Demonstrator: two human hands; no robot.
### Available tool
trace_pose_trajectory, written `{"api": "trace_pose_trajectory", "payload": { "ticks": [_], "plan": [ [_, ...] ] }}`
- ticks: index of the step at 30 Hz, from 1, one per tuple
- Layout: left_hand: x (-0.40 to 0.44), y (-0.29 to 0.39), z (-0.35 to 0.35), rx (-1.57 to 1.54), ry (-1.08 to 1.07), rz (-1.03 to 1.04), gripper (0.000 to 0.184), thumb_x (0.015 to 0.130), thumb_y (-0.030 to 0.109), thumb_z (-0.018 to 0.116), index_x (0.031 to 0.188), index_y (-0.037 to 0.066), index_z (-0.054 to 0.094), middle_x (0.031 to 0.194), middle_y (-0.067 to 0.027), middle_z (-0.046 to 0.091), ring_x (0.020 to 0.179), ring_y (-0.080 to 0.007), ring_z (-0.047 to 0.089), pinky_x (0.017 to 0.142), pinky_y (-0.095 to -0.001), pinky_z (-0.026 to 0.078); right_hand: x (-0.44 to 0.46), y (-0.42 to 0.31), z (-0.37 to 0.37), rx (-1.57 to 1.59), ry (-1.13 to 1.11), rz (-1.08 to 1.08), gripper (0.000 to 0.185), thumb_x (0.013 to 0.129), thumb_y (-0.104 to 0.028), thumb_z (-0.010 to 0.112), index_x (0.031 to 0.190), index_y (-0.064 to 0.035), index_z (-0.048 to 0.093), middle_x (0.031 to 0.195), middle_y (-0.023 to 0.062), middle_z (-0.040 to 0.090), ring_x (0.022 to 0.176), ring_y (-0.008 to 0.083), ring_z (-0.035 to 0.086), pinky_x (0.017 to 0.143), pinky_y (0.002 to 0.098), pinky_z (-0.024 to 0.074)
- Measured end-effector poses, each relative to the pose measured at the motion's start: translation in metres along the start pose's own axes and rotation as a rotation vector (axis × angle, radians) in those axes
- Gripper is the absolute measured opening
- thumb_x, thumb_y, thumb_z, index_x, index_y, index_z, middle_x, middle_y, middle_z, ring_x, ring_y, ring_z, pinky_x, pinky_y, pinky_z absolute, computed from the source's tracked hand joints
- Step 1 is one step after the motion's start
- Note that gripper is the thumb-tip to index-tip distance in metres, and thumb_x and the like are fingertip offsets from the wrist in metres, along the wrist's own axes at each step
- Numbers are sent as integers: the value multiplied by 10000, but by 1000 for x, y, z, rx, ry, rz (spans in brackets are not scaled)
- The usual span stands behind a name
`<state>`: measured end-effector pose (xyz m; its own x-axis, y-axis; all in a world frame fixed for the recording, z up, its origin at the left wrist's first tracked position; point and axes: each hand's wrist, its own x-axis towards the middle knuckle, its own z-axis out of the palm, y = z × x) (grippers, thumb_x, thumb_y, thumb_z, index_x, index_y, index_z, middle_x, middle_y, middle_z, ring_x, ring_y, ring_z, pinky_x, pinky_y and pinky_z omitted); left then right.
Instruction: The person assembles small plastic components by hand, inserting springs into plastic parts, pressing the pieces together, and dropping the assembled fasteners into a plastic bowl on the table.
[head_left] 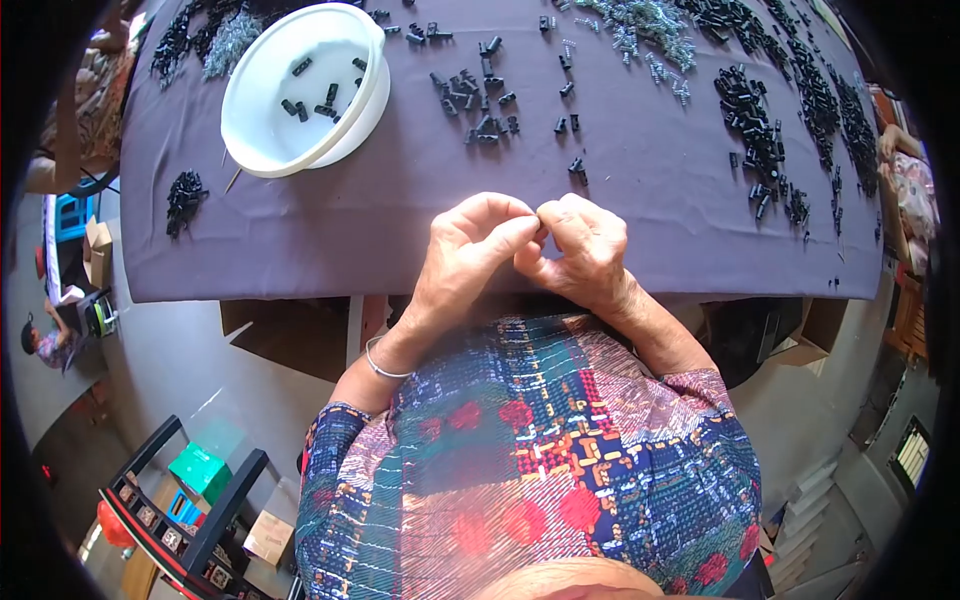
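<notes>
My left hand (pixel 470 245) and my right hand (pixel 582 245) meet fingertip to fingertip above the near edge of the cloth-covered table. Both are closed in a pinch around something small and dark, mostly hidden by the fingers. Just beyond them lies a small black plastic part (pixel 578 170). Farther off, a loose group of similar black parts (pixel 485 125) is scattered on the cloth. To the left, a white plastic bowl (pixel 235 130) holds several black parts (pixel 327 105).
The purple-grey tablecloth (pixel 400 240) carries a small black pile (pixel 185 200) at left and larger black heaps (pixel 750 120) at right. Clear, spring-like pieces (pixel 650 35) lie at the back. Cardboard boxes (pixel 290 335) stand under the table. Other people's arms (pixel 895 145) show at the sides.
</notes>
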<state>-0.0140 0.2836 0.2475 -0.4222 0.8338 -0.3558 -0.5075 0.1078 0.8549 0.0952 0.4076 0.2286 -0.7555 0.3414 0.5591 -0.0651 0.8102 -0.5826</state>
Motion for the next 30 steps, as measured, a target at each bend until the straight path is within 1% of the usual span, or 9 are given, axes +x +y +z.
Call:
{"api": "trace_pose_trajectory", "payload": {
  "ticks": [5,6,9,11,13,21,26,28,30],
  "plan": [
    [-7,10,-2,144,113,45,129,866,34,696,976,-25,664,895,-51,689,823,-93,631,752,-239,518,4,-3,-17,151,-170,80,425,651,-114,740,1026,-5,573,829,144,585,721,309,608,641,392,531],
    [-10,15,-4,218,163,86,123,860,27,700,967,-25,668,894,-47,689,820,-91,630,748,-237,517,6,1,-24,198,-163,112,378,690,-88,737,1027,-1,588,864,149,597,760,302,624,669,385,538],
    [-12,38,-26,537,419,550,125,830,-24,712,948,8,686,877,-37,675,809,-89,621,727,-233,504,13,31,-40,-56,-71,101,261,757,-11,705,1001,-42,621,885,121,608,768,287,629,682,376,536],
    [-10,66,-45,886,603,729,148,817,-18,722,954,30,690,860,-58,687,798,-118,643,700,-259,502,15,37,-45,-145,-138,225,217,780,-61,701,980,-56,617,885,117,600,756,290,628,665,379,529],
    [3,85,-65,1013,679,887,141,824,1,720,959,31,692,863,-62,704,795,-135,653,696,-267,502,16,37,-41,-210,-210,252,193,799,-86,686,972,-56,606,880,121,592,754,302,628,665,384,531],
    [40,91,-113,1342,738,917,167,796,80,750,956,59,706,919,-81,706,879,-255,645,815,-378,496,37,42,-18,-98,-142,66,183,805,-54,660,970,-69,583,887,127,580,792,310,629,674,393,536],
    [22,91,-73,1516,846,1143,228,776,62,759,992,72,687,983,-99,666,907,-272,610,813,-390,485,74,83,-29,-177,-85,269,165,843,-106,674,1003,-77,640,909,138,605,757,318,638,687,404,522],
    [23,71,-54,1277,626,1184,230,753,55,767,965,68,678,957,-101,657,901,-263,601,799,-388,485,89,97,-23,-218,-104,246,144,849,-127,666,978,-73,632,927,143,606,793,331,640,699,422,517],
    [22,48,-32,1217,335,1073,245,723,56,768,944,67,661,948,-105,643,899,-281,596,797,-393,492,97,98,-15,-273,-150,294,132,848,-125,659,961,-68,621,935,147,601,819,346,636,708,435,513]
  ]
}}
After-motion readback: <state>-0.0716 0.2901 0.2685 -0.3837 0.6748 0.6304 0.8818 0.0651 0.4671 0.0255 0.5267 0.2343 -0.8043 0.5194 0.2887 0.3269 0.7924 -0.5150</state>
